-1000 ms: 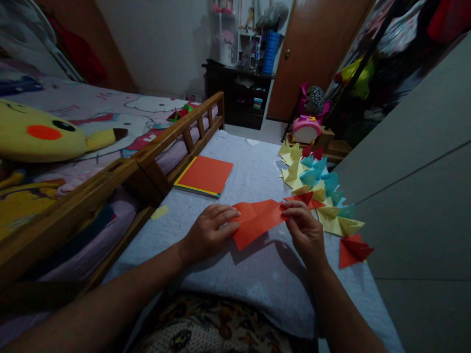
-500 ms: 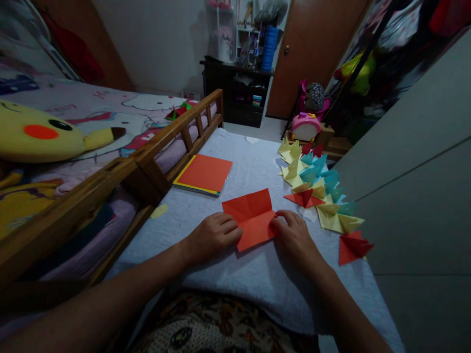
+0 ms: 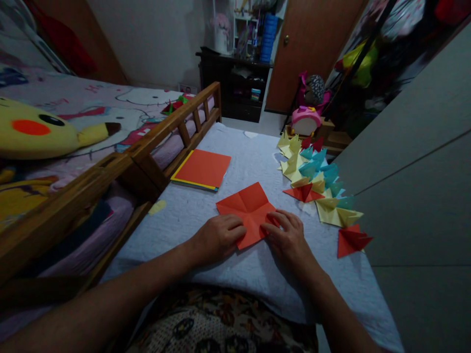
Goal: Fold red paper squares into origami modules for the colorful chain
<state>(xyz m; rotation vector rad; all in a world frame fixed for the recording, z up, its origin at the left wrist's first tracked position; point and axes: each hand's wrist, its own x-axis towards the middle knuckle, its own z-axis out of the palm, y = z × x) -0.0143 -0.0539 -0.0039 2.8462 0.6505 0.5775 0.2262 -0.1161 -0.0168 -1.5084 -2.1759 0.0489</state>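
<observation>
An orange-red sheet of origami paper lies almost flat in front of me, its crossed creases meeting near the middle. My left hand is closed at the sheet's lower left edge, fingertips pressed on the paper. At the lower right edge my right hand pinches the paper between thumb and fingers. Beyond it to the right stand rows of folded paper pieces in yellow, blue and red, among them a yellow one and a red one. A stack of square paper with an orange sheet on top lies at the back left.
Everything rests on a surface covered with pale cloth. A wooden bed rail runs along the left, with a yellow plush toy on the bed behind it. A grey cabinet borders the right side.
The sheet was bent along its middle crease with the far half raised; now it is opened out nearly flat. Both hands keep to its near edges. The view has shifted slightly.
</observation>
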